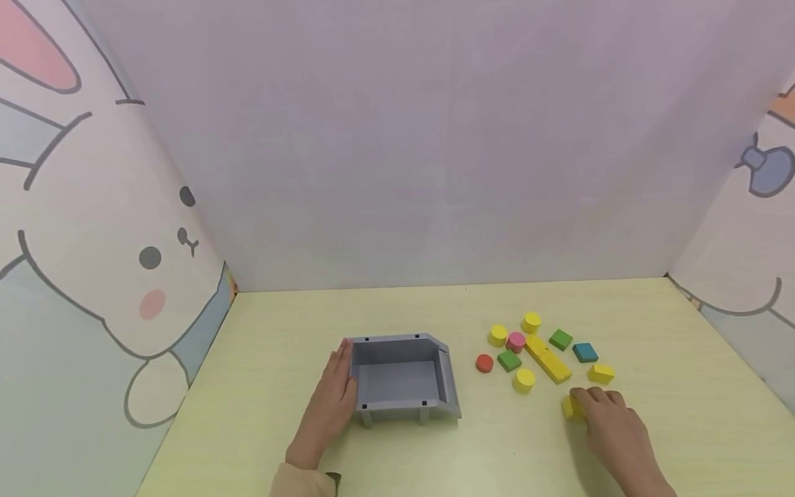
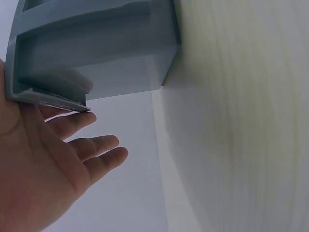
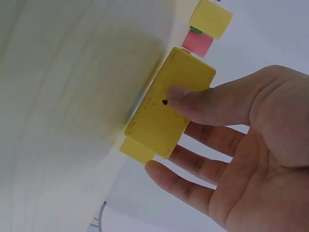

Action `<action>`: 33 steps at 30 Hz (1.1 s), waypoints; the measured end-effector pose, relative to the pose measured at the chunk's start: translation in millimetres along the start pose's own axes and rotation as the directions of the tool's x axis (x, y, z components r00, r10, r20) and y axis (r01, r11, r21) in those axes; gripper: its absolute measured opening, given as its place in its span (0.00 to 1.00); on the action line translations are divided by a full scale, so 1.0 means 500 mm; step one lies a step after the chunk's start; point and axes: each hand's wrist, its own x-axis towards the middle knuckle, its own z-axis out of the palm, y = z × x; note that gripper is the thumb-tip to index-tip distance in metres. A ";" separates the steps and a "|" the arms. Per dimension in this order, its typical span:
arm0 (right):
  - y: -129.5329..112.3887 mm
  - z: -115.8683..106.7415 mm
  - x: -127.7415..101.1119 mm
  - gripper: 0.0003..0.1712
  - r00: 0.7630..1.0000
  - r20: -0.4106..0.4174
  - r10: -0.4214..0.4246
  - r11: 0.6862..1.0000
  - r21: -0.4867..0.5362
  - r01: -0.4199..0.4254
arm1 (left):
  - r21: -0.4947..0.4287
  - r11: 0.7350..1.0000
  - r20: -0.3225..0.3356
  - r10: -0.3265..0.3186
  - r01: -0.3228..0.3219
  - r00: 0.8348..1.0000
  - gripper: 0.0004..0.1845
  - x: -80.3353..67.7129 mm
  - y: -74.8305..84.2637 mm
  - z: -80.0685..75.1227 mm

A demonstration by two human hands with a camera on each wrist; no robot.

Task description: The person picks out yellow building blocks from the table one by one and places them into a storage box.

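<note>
Right hand (image 1: 611,421), nearest the camera on the pale yellow-green wooden tabletop (image 1: 279,359): fingers curled over a small yellow wooden rectangular block (image 1: 570,407) at the near edge of the scattered pieces; thumb pressed on one broad face, fingers coming in behind, so it looks like a pinch being formed rather than a firm hold. To do this well, judged from here: close thumb and fingers squarely on opposite faces and lift straight up, since the yellow wedge-shaped block (image 1: 601,373) and the long yellow wooden plank (image 1: 548,358) lie near and a sideways drag could knock them. Left hand (image 1: 332,404): flat, fingers straight, palm resting against the left wall of the grey plastic open-topped bin (image 1: 400,376), steadying it; it grips nothing. Farther back: yellow, pink and red discs, green and blue squares. The right wrist view shows the thumb on the block's face and a small dark speck there, both hidden from the head camera; the left wrist view shows fingers spread free below the bin's rim. Only the head view gives the whole layout.
</note>
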 end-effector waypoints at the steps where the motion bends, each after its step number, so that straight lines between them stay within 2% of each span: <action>1: -0.002 0.000 0.000 0.20 1.000 -0.004 -0.001 1.000 -0.001 0.001 | 0.000 1.000 -0.001 0.003 -0.003 1.000 0.28 0.000 -0.001 0.000; 8: -0.012 -0.002 -0.001 0.20 1.000 -0.020 0.003 1.000 0.010 -0.003 | -0.025 1.000 -0.018 0.012 -0.013 1.000 0.28 -0.001 -0.002 0.002; 23: -0.046 -0.021 0.001 0.20 0.998 -0.055 -0.011 1.000 0.021 0.012 | -0.070 0.997 0.039 -0.010 0.012 0.999 0.29 0.001 -0.004 0.004; 33: -0.069 -0.033 0.005 0.21 0.996 -0.087 -0.032 0.999 0.020 0.034 | -0.123 0.992 0.043 -0.002 0.008 0.999 0.29 0.003 -0.006 0.007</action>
